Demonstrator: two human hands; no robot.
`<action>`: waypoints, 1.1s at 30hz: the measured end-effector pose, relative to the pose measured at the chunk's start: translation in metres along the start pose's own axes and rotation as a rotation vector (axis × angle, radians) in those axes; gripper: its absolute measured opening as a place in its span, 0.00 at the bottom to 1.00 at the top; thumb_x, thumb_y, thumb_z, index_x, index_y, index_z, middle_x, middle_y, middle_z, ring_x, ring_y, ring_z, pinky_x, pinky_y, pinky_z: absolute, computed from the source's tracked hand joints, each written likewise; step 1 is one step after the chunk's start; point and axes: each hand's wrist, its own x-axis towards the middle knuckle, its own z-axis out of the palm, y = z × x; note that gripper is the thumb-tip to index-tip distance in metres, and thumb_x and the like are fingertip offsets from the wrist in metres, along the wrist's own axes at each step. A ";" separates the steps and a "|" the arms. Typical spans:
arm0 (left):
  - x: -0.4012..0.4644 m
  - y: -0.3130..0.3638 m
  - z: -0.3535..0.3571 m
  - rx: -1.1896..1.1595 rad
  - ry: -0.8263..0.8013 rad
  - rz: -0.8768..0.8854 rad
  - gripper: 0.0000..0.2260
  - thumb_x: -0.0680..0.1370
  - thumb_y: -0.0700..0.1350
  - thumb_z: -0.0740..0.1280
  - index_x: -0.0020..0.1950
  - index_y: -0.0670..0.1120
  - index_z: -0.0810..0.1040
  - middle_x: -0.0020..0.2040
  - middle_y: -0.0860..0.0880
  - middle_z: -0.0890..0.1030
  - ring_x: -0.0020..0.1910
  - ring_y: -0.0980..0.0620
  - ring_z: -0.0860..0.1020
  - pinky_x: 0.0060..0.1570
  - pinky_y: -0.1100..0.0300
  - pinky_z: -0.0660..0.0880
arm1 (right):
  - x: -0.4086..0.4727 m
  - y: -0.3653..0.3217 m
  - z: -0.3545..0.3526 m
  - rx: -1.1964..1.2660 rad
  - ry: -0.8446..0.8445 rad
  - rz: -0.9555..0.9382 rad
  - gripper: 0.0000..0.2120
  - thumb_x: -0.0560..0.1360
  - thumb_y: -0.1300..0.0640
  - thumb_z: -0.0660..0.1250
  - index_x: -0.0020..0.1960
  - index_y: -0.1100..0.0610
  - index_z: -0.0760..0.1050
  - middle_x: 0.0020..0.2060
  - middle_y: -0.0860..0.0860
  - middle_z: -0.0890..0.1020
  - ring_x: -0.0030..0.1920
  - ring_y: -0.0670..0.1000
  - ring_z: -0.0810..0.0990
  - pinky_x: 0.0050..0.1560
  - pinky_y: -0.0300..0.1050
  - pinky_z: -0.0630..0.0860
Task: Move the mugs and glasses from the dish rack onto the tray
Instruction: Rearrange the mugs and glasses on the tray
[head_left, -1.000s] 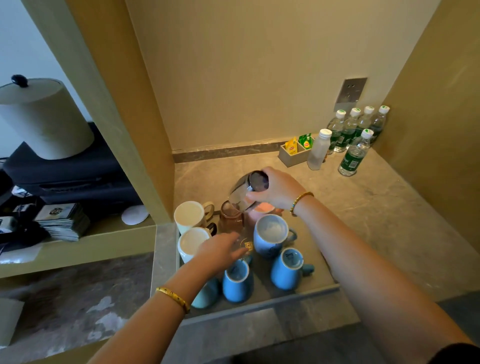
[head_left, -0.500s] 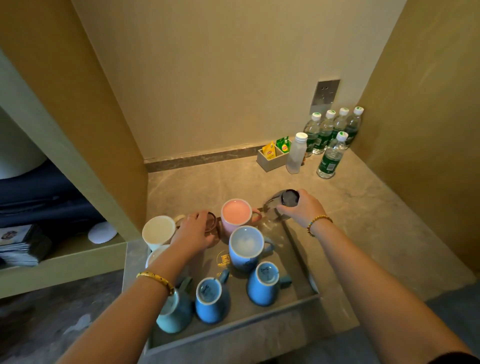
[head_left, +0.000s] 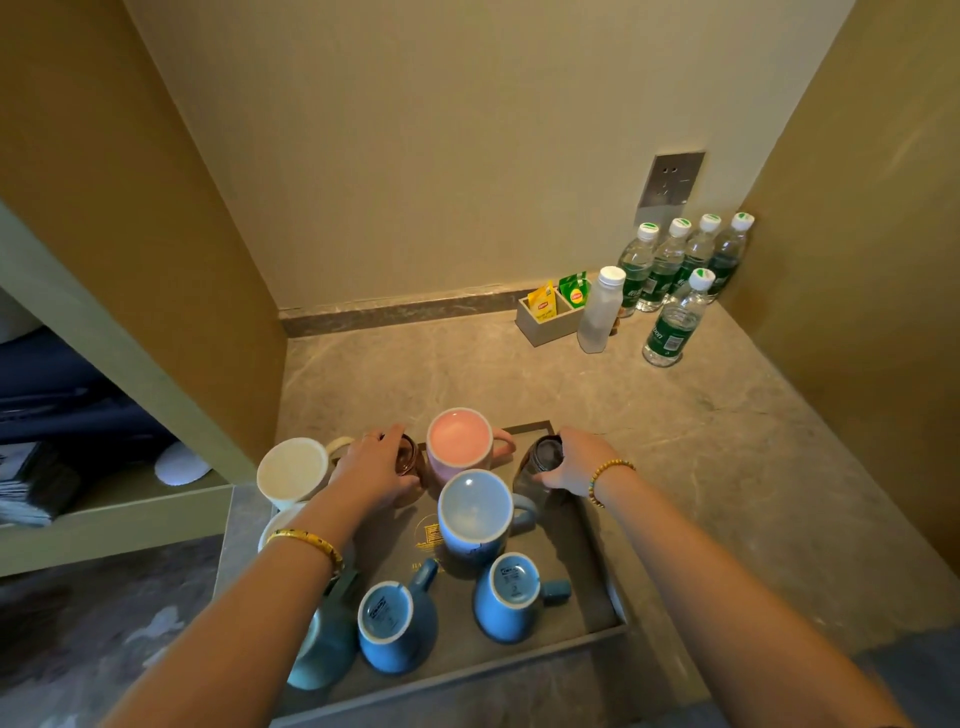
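Observation:
A dark grey tray lies on the stone counter and carries several upside-down mugs. Among them are a pink mug, a cream mug, a large pale blue mug and two small blue mugs. My left hand grips a brown glass at the tray's far left, beside the pink mug. My right hand holds a dark clear glass at the tray's far right corner. No dish rack is in view.
Several green-labelled water bottles, a frosted white bottle and a grey box of tea bags stand at the counter's back right. A wooden panel walls the left side, with a shelf beyond it.
My right hand has brought the dark glass down from the air to the tray's far right corner. My left hand has moved from the tray's middle onto the brown glass. The view shifted right.

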 end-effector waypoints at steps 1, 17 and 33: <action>0.001 0.000 0.000 0.003 -0.007 -0.003 0.35 0.72 0.55 0.69 0.74 0.50 0.57 0.70 0.43 0.68 0.67 0.43 0.68 0.64 0.50 0.69 | 0.001 -0.001 0.002 -0.017 0.006 -0.014 0.32 0.66 0.43 0.73 0.64 0.56 0.67 0.58 0.54 0.78 0.55 0.55 0.76 0.50 0.45 0.75; -0.006 -0.004 -0.005 -0.193 0.105 -0.021 0.30 0.71 0.52 0.71 0.71 0.48 0.64 0.66 0.44 0.71 0.62 0.44 0.72 0.58 0.53 0.72 | 0.001 -0.008 0.015 -0.048 0.056 -0.046 0.37 0.68 0.43 0.71 0.69 0.56 0.60 0.65 0.56 0.69 0.63 0.58 0.71 0.59 0.49 0.73; -0.028 -0.024 -0.039 -0.865 0.335 -0.203 0.27 0.69 0.51 0.74 0.65 0.48 0.70 0.57 0.48 0.76 0.51 0.51 0.75 0.45 0.62 0.72 | -0.018 -0.077 0.011 0.195 0.278 -0.402 0.16 0.75 0.48 0.64 0.59 0.54 0.68 0.56 0.53 0.71 0.55 0.53 0.72 0.50 0.43 0.70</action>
